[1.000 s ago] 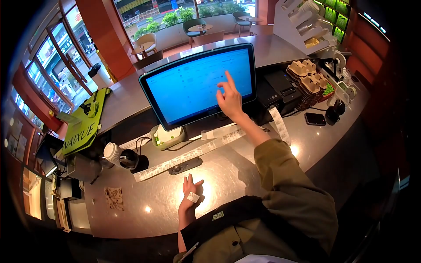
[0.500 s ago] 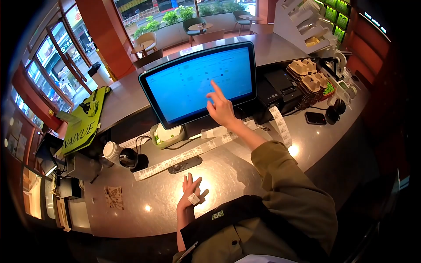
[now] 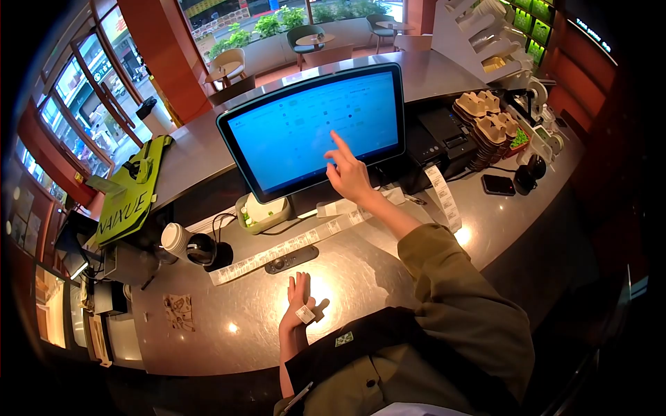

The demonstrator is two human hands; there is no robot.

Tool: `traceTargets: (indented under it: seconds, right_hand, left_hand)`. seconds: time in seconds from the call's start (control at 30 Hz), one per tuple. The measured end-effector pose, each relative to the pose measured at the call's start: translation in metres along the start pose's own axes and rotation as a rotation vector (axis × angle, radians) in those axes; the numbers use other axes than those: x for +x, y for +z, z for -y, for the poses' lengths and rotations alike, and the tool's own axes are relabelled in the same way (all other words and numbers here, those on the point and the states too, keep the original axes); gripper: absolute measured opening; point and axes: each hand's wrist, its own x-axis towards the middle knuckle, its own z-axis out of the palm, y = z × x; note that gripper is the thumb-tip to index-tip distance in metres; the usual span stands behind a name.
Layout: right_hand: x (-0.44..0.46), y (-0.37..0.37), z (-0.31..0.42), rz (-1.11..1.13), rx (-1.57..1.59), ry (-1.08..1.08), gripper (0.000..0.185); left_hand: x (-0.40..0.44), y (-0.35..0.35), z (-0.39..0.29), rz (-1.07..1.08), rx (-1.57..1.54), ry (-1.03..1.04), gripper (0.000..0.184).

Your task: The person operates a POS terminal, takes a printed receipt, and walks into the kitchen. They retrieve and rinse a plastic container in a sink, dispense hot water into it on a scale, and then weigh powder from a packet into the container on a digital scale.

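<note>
Currently, the right hand [image 3: 349, 179] is hovering low across the screen [image 3: 277, 139], index finger reaching forward, the rest loosely curling, nothing visible in its grasp. Whether the fingertip is touching the glass, I cannot tell. Compared with a second ago, it is sitting lower and further left over the display; over the last half second it is barely shifting. My reading: attention is settling on one part of the screen.

The left hand [image 3: 297, 305] is changing too: its fingers are now lying straight and closer together, where they were fanning apart. A small printed label [image 3: 305, 314] is resting against it near the thumb; pinched or stuck on, I cannot tell. So the screen work is seemingly falling to the right hand alone.

Just beyond the left hand, a dark remote [image 3: 292, 259] is lying beside a long printed strip [image 3: 291, 247], which is running up toward the right forearm. Well left of the left hand, a patterned paper [image 3: 179, 313] is lying on the metal counter [image 3: 208, 350]. Right of the right hand, a black printer [image 3: 451, 142] is standing, with a phone [image 3: 498, 184] lying further out.
</note>
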Motion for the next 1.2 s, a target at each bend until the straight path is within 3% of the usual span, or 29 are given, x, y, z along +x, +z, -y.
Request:
traceTargets:
  seconds: [0.03,0.13,0.23,0.3,0.37,0.5,0.63,0.73,0.83,0.93,1.03,1.13,1.2]
  right_hand:
    - [0.000,0.000,0.000,-0.001,0.001,-0.001,0.011]
    - [-0.002,-0.001,-0.001,0.000,0.002,-0.001,0.012]
    - [-0.002,-0.001,0.000,-0.002,-0.001,0.003,0.012]
    - [0.000,-0.001,0.001,-0.016,-0.002,-0.006,0.012]
    - [0.002,-0.001,0.001,-0.007,0.005,0.000,0.012]
    - [0.006,0.000,0.005,0.010,0.012,0.000,0.012]
    - [0.017,-0.002,0.011,0.027,-0.015,-0.035,0.011]
    - [0.017,-0.003,0.010,0.003,-0.040,-0.012,0.010]
    - [0.014,-0.013,-0.002,-0.116,-0.070,0.026,0.009]
    - [0.015,-0.025,-0.020,-0.179,-0.118,0.069,0.008]
    - [0.017,-0.031,-0.028,-0.207,-0.125,0.076,0.008]
    - [0.019,-0.035,-0.026,-0.153,-0.113,0.134,0.009]
    - [0.021,-0.034,-0.026,-0.154,-0.119,0.111,0.009]
  left_hand:
    - [0.000,0.003,0.002,0.029,-0.168,-0.064,0.090]
    - [0.007,-0.006,-0.008,0.147,-0.106,-0.240,0.069]
    - [0.004,0.002,0.004,-0.004,-1.116,-0.396,0.070]
    - [0.005,0.007,0.008,0.045,-1.133,-0.396,0.068]
    - [0.004,0.008,0.009,0.053,-0.989,-0.334,0.064]
    - [-0.001,0.001,-0.006,-0.012,-0.379,-0.086,0.058]
    - [0.000,0.003,0.001,-0.035,-0.077,0.049,0.074]
    - [-0.002,0.001,-0.001,-0.054,-0.070,0.092,0.072]
    - [-0.002,0.001,-0.006,-0.024,-0.329,-0.075,0.069]
    - [-0.002,-0.001,-0.007,-0.047,-0.350,-0.038,0.066]
    - [0.000,0.010,0.008,-0.052,-0.117,0.041,0.057]
    - [0.000,0.012,0.009,-0.086,0.094,0.136,0.074]
    - [0.002,0.015,0.015,-0.101,0.093,0.194,0.075]
